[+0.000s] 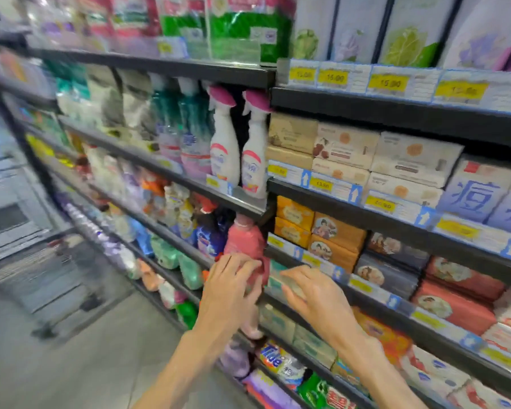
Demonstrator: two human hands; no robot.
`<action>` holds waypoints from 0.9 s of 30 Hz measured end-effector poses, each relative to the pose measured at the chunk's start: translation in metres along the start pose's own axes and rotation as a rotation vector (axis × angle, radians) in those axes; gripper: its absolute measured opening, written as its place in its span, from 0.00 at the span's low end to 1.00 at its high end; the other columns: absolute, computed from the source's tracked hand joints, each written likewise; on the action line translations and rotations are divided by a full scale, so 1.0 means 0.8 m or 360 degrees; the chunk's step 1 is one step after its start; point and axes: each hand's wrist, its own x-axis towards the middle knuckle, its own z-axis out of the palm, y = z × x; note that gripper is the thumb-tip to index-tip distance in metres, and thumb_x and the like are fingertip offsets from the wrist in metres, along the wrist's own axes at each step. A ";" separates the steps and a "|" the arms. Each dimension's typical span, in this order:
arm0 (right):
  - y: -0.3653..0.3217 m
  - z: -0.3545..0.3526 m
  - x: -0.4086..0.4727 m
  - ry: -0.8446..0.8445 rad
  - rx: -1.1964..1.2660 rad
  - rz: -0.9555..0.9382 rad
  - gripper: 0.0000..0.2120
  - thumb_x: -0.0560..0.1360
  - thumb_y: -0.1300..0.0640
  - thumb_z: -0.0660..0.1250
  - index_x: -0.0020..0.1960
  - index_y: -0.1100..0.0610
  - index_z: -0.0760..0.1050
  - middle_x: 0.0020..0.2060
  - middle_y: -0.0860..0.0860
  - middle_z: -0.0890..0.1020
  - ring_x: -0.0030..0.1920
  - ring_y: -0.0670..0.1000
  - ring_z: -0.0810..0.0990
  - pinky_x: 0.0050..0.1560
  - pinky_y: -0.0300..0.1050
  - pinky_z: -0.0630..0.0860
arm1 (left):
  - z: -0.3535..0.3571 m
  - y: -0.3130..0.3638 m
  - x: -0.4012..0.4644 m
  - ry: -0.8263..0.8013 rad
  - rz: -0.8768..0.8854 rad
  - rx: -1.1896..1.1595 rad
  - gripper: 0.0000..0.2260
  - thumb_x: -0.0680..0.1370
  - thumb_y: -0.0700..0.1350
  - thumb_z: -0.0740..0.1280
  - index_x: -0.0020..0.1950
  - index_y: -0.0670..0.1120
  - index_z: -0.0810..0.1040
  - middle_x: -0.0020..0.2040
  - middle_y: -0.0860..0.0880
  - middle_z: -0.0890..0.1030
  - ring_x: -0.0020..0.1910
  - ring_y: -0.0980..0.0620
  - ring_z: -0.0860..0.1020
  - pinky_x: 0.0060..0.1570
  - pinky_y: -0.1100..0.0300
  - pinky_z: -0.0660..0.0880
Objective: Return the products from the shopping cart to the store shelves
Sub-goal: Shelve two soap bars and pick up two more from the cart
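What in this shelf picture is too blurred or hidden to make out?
Head view only:
- Shopping cart: motion blur hides its contents.
- Pink pouch: label blurred, lower part behind the left hand.
- Item under the right hand: mostly covered.
- Lower price tags: unreadable.

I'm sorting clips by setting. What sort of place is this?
A shop aisle, likely a supermarket's household section: yellow price tags on stocked shelves, spray bottles and boxed soaps, a shopping cart behind.
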 end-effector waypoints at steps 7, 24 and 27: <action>-0.167 0.104 0.087 -0.0371 0.0309 -0.0514 0.21 0.74 0.40 0.60 0.60 0.49 0.80 0.51 0.47 0.84 0.50 0.53 0.84 0.47 0.47 0.80 | -0.165 -0.145 -0.148 -0.0044 -0.0656 0.0516 0.15 0.78 0.55 0.66 0.63 0.53 0.78 0.60 0.55 0.78 0.61 0.50 0.76 0.59 0.56 0.72; -0.663 0.310 0.246 -0.0608 0.0499 -0.1246 0.24 0.78 0.39 0.63 0.72 0.46 0.69 0.66 0.43 0.76 0.65 0.48 0.75 0.61 0.43 0.72 | -0.470 -0.480 -0.370 0.0135 -0.1249 0.0897 0.23 0.79 0.62 0.60 0.67 0.50 0.77 0.64 0.51 0.78 0.64 0.48 0.77 0.61 0.50 0.76; -0.728 0.351 0.281 -0.0667 0.0560 -0.1237 0.25 0.78 0.38 0.61 0.72 0.46 0.69 0.66 0.43 0.76 0.66 0.48 0.75 0.62 0.43 0.72 | -0.509 -0.545 -0.378 0.0148 -0.1295 0.0905 0.23 0.79 0.62 0.60 0.66 0.50 0.78 0.64 0.50 0.78 0.63 0.48 0.77 0.62 0.50 0.76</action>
